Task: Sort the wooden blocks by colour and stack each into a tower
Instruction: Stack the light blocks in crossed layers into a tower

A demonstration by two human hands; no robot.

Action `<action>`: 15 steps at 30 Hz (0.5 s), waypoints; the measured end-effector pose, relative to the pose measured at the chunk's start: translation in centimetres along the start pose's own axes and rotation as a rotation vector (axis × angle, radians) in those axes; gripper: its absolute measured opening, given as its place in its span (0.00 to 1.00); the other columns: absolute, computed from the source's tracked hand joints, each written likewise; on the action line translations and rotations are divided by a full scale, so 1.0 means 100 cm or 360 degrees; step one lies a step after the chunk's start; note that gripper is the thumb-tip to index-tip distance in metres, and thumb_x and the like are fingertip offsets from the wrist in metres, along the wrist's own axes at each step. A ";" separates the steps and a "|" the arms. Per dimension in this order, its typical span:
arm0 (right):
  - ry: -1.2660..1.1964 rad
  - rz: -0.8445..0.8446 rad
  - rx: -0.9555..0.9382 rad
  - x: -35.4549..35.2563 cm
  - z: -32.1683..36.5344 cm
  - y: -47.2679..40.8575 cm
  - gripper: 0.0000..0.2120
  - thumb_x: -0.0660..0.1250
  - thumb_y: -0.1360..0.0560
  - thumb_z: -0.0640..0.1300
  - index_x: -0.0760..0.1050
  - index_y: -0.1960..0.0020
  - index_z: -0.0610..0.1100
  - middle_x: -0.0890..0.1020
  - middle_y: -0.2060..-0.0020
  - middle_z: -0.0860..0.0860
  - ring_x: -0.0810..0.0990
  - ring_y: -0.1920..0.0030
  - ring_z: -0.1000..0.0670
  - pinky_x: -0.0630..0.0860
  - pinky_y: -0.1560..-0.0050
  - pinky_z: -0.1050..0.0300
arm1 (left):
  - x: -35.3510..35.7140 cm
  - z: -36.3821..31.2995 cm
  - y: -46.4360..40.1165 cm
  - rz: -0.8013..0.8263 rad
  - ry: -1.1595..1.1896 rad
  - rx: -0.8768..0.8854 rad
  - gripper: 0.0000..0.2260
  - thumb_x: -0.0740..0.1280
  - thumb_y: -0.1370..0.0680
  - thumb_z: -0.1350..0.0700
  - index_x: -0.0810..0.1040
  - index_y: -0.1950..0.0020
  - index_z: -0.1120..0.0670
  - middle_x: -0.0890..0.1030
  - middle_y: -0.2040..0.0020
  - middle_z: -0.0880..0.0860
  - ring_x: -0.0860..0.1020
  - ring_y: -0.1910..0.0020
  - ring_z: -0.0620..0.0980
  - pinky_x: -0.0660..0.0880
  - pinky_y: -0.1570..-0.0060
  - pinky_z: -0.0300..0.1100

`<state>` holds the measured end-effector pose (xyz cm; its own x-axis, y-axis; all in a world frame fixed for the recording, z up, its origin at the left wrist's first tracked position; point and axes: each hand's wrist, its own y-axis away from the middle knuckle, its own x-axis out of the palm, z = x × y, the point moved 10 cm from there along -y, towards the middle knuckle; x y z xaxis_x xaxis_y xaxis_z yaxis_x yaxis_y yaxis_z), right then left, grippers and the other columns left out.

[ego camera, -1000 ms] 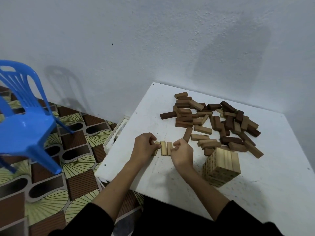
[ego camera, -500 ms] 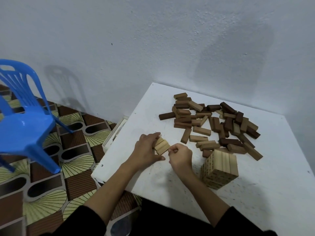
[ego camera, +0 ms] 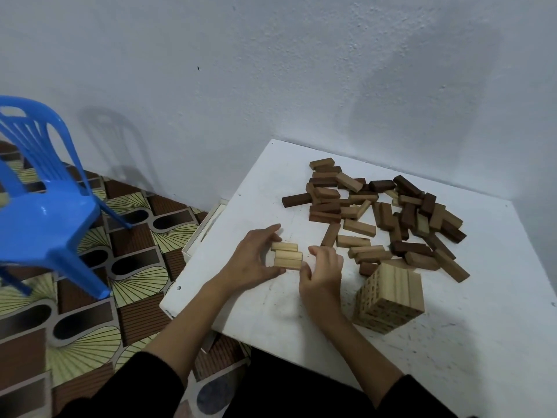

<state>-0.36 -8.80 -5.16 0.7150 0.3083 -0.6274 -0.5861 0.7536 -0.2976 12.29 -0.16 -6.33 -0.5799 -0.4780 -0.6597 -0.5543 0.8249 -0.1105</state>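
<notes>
Three light wooden blocks (ego camera: 287, 256) lie side by side on the white table (ego camera: 452, 312), their long sides running left to right. My left hand (ego camera: 253, 259) touches their left ends with spread fingers. At their right ends, my right hand (ego camera: 322, 271) has its fingers curled and its thumb against the nearest block. A finished light tower (ego camera: 388, 297) stands to the right of my right hand. Behind it spreads a loose pile of mid-brown and dark-brown blocks (ego camera: 382, 212).
A blue plastic chair (ego camera: 39, 200) stands on the patterned floor at the left. A white box (ego camera: 208, 227) sits on the floor beside the table's left edge. The wall runs close behind the table.
The three light blocks have been turned from pointing away from me to lying crosswise. Both hands shifted with them, staying at their two ends.
</notes>
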 end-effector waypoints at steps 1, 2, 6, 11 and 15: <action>0.0150 0.0034 -0.0045 0.003 0.003 0.001 0.16 0.63 0.30 0.43 0.75 0.45 0.37 0.78 0.49 0.44 0.73 0.47 0.43 0.74 0.48 0.46 | -0.001 0.001 0.001 -0.0034 0.0016 -0.0012 0.37 0.78 0.32 0.54 0.64 0.27 0.49 0.75 0.39 0.45 0.64 0.46 0.30 0.57 0.46 0.18; 0.0307 0.0087 -0.0082 0.007 0.004 0.002 0.20 0.63 0.30 0.48 0.75 0.43 0.37 0.78 0.47 0.44 0.74 0.46 0.42 0.73 0.46 0.46 | -0.002 0.003 0.002 -0.0075 0.0051 -0.0042 0.37 0.78 0.32 0.54 0.64 0.27 0.48 0.75 0.40 0.44 0.65 0.47 0.29 0.58 0.47 0.17; 0.0739 0.0345 -0.0186 0.028 0.000 0.005 0.32 0.54 0.27 0.59 0.73 0.36 0.35 0.76 0.38 0.41 0.75 0.39 0.39 0.70 0.39 0.41 | -0.011 0.006 0.006 -0.0232 0.0188 -0.0119 0.36 0.77 0.32 0.59 0.65 0.28 0.49 0.76 0.41 0.45 0.70 0.41 0.39 0.63 0.41 0.27; 0.0894 0.0481 -0.0193 0.035 -0.002 0.008 0.36 0.40 0.20 0.61 0.73 0.34 0.37 0.73 0.33 0.40 0.74 0.36 0.39 0.70 0.39 0.38 | -0.007 0.004 0.005 -0.0196 0.0070 -0.0090 0.36 0.76 0.31 0.56 0.64 0.27 0.48 0.76 0.40 0.42 0.67 0.40 0.41 0.59 0.45 0.23; 0.0911 0.0476 -0.0206 0.035 -0.002 0.007 0.36 0.38 0.20 0.60 0.72 0.34 0.37 0.71 0.32 0.39 0.74 0.36 0.38 0.70 0.39 0.38 | -0.006 0.007 0.004 -0.0191 0.0028 -0.0117 0.36 0.76 0.31 0.54 0.63 0.27 0.46 0.73 0.42 0.36 0.65 0.41 0.37 0.56 0.46 0.20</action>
<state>1.66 -7.24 -7.70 0.2195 0.1093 -0.9695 -0.7948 0.5963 -0.1127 12.84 0.71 -6.47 -0.5169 -0.5776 -0.6318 -0.6623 0.7374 -0.1323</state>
